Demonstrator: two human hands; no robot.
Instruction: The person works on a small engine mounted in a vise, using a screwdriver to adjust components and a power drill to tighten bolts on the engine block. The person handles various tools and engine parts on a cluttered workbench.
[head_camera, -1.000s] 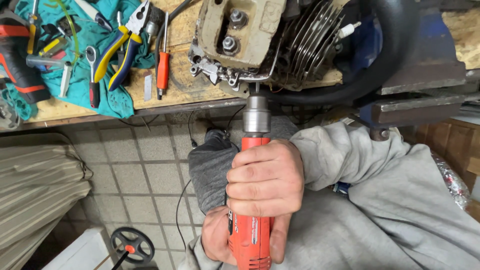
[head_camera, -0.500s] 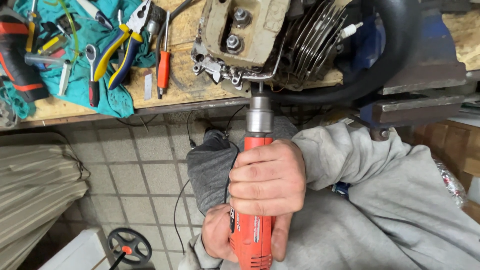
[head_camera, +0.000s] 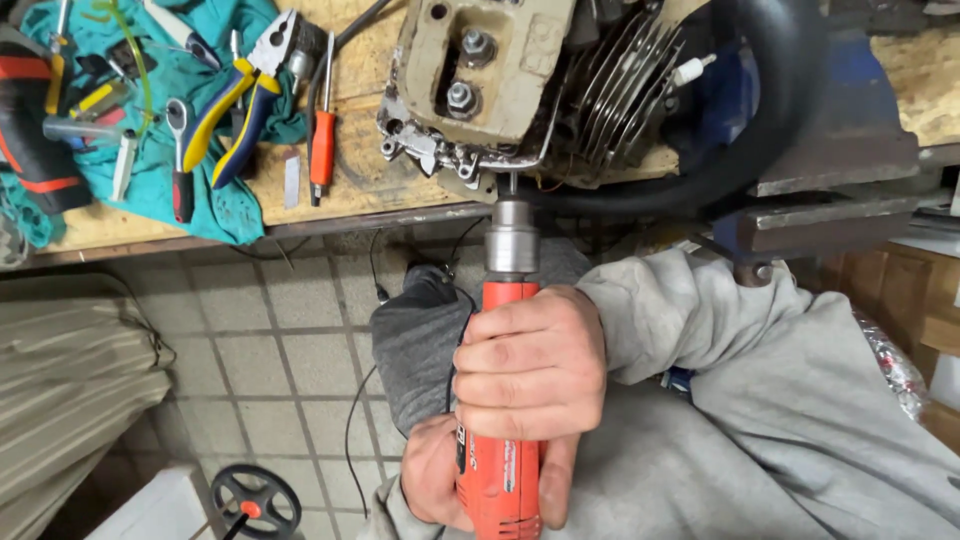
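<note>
Orange plastic fills both fists: the right hand (head_camera: 530, 350) wraps its fingers (head_camera: 505, 352) tight around the upper body of an orange die grinder (head_camera: 500, 440), and the left hand (head_camera: 432, 470) grips the same tool lower down, its fingers curled out of sight behind the casing. Just above the right fingers sits the grinder's silver metal collar (head_camera: 512, 240), and beyond that a thin bit (head_camera: 510, 183) reaches up to the lower edge of a small engine (head_camera: 500, 80), touching or very nearly touching the metal there; which of the two cannot be told. That engine lies on the wooden desk (head_camera: 380, 180), a beige block with two nuts on its face and cooling fins to the side of it, well above the fingers. A thick black hose (head_camera: 770, 110) curves around past the fins, close to a blue bench vise (head_camera: 830, 160). Far off to the left of the fingers, a teal cloth (head_camera: 190, 130) carries yellow-and-blue pliers (head_camera: 235, 110) and a small wrench (head_camera: 180, 160), with a red-handled screwdriver (head_camera: 322, 140) lying just beside it on bare wood. Below the fingers runs a grey sleeve (head_camera: 720, 330), and grey floor tiles (head_camera: 270, 360) spread to the left
</note>
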